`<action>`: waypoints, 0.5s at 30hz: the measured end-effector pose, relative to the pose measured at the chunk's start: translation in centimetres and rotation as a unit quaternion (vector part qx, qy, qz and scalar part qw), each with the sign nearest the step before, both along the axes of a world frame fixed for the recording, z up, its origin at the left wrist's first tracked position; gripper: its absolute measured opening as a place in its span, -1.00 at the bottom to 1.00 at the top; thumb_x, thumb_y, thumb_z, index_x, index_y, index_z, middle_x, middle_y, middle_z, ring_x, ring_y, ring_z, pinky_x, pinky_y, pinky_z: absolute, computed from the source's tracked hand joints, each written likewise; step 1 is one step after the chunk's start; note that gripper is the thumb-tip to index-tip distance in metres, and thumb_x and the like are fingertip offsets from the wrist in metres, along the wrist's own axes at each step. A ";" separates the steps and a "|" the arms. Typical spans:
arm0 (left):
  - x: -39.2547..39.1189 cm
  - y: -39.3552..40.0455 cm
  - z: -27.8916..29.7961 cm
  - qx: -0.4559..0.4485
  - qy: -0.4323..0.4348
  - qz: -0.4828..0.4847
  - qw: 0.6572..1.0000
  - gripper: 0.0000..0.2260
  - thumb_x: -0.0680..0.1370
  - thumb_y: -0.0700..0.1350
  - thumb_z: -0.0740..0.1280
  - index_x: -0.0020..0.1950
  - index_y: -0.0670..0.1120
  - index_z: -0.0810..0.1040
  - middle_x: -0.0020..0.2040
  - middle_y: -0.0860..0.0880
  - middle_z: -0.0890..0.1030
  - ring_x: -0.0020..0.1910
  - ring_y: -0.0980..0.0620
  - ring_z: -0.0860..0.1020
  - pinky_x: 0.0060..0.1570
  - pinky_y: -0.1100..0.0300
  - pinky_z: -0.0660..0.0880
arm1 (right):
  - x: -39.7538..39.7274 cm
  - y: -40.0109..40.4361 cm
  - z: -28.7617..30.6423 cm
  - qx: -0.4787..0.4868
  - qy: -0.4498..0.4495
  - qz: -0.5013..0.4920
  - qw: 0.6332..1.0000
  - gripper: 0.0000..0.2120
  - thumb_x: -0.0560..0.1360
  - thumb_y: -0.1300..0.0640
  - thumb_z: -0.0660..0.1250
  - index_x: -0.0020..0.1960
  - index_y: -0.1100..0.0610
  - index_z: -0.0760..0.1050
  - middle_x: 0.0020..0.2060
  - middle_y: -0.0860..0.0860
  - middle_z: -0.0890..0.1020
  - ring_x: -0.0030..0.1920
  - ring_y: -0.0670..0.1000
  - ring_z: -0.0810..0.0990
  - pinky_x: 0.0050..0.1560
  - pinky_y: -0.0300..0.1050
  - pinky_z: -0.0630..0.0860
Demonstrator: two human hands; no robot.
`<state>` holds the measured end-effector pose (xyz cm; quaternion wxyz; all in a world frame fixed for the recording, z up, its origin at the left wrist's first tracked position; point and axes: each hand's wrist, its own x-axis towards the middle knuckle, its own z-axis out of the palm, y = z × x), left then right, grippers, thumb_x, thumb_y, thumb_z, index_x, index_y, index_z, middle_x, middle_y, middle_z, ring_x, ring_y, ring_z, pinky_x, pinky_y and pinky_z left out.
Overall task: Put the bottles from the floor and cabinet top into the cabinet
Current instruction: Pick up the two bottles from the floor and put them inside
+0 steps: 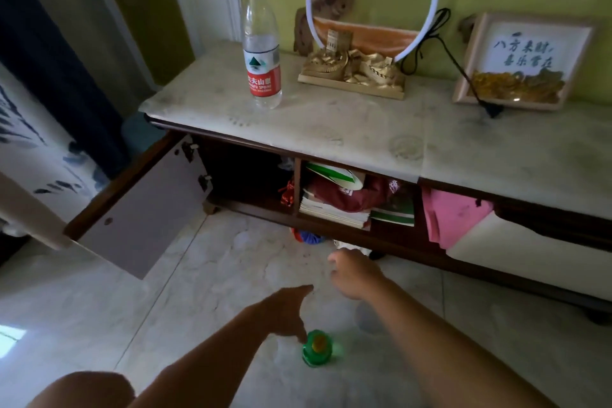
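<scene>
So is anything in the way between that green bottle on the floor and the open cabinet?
Nothing visible. The green bottle stands on bare floor by the left hand; the cabinet door is swung open, and the dark left compartment looks mostly free, with a red bag at its right edge.

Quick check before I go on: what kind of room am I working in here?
Most likely a room in a home, perhaps a living room or hallway. A low dark wooden cabinet with a pale marble-look top holds a gold landscape ornament and a framed calligraphy picture, and the floor is pale polished tile.
</scene>
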<state>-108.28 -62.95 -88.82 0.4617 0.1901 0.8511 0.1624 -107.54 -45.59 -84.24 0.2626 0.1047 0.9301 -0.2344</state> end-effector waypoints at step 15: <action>8.4 0.5 -8.5 0.065 0.038 0.254 0.964 0.08 0.06 0.11 0.65 0.49 0.14 0.19 0.43 0.06 0.41 0.41 -0.03 0.36 0.41 -0.04 0.27 | 6.8 7.9 -5.8 -0.112 0.196 -0.332 0.916 -0.66 0.64 0.02 0.12 0.32 0.11 0.50 0.26 0.11 0.60 0.23 0.11 0.56 0.12 -0.13 0.39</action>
